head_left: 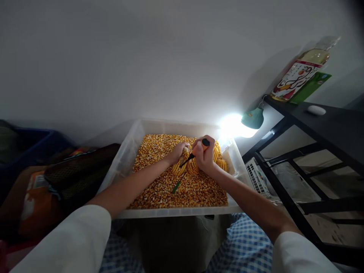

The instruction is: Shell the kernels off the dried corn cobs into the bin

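My left hand (pixel 179 152) is closed round the upper end of a yellow corn cob (pixel 178 168), which tilts over a bed of loose kernels (pixel 159 182). In my right hand (pixel 205 157) is a screwdriver (pixel 198 148) with an orange and black handle, its dark shaft slanting down to the left against the cob. More whole corn cobs (pixel 222 164) lie beneath and beside my right hand, partly covered by it. A thin green-handled tool (pixel 176 186) rests on the kernels below the held cob.
A translucent plastic bin (pixel 116 167) holds the kernels. Bright behind its right corner hangs a green lamp (pixel 252 118) from a black shelf (pixel 338 123). A bottle (pixel 301 72) stands on that shelf. At left are a dark mesh bag (pixel 82 178) and a blue container (pixel 36 142).
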The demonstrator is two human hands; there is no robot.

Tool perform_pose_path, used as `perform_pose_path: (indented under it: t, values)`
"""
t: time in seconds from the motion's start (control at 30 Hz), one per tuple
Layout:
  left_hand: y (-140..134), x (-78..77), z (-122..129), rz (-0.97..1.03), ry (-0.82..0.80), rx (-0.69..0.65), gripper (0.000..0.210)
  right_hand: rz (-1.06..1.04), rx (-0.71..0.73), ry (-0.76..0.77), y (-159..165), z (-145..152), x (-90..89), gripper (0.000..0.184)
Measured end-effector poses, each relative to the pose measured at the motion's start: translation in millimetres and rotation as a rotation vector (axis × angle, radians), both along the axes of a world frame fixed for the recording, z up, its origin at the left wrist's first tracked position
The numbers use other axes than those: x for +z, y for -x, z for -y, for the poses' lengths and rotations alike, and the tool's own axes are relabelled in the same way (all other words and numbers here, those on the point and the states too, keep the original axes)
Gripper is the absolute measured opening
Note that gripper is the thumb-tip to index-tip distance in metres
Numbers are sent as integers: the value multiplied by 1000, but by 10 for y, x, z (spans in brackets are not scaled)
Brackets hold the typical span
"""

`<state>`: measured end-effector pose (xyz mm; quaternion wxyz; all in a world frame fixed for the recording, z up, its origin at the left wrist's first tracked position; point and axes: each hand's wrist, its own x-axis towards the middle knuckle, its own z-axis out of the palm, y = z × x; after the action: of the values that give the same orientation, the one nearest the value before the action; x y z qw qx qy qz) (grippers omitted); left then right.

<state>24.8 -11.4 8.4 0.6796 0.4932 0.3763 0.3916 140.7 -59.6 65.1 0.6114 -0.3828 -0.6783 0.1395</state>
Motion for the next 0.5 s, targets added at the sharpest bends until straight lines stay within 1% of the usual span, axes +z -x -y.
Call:
perform_pose_path:
  t: [0.07,0.1,0.13,0.2,0.23,0.27,0.33,0.4,0.43,0.5]
  values:
    - [4,18,5,20,48,-37,28,-8,-80,53,-11,-20,-68,25]
    - [4,24,8,32,66,-31,28,22,-110,85,-2,-31,-115,23]
    - [4,26,10,47,63,7,26,88,-103,105,17,-38,-165,22]
    - [13,21,5,90,20,111,19,310,37,134,75,-39,-243,23]
    - [25,16,-3,114,4,142,17,365,71,131,104,-37,-256,24]
    - [42,11,-14,133,3,137,16,354,59,117,123,-34,-246,24]
    - [84,9,-42,140,43,44,21,279,7,78,120,-32,-157,21]
    - [124,21,-65,129,79,-50,28,189,-41,22,63,-31,-17,17]
    - [139,31,-72,127,86,-76,29,150,-65,3,24,-26,54,16]
    - [153,55,-72,137,87,-67,30,106,-86,-44,-48,-5,165,16]
